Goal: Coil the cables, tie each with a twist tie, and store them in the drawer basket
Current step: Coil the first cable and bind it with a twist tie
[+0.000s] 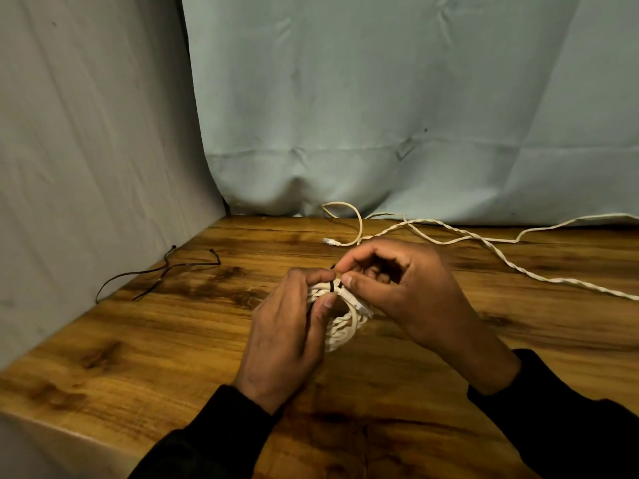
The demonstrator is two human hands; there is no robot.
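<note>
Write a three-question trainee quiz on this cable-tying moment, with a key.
1. True or false: the coiled white cable lies untouched on the table.
2. What are the left hand and right hand working around the coil? A) tape B) black twist tie C) rubber band
3. Fill in: the loose white cable on the far side is not yet ____.

Key: 1 false, both hands hold it; 2 B; 3 coiled. Spare black twist ties lie at the left edge.
</note>
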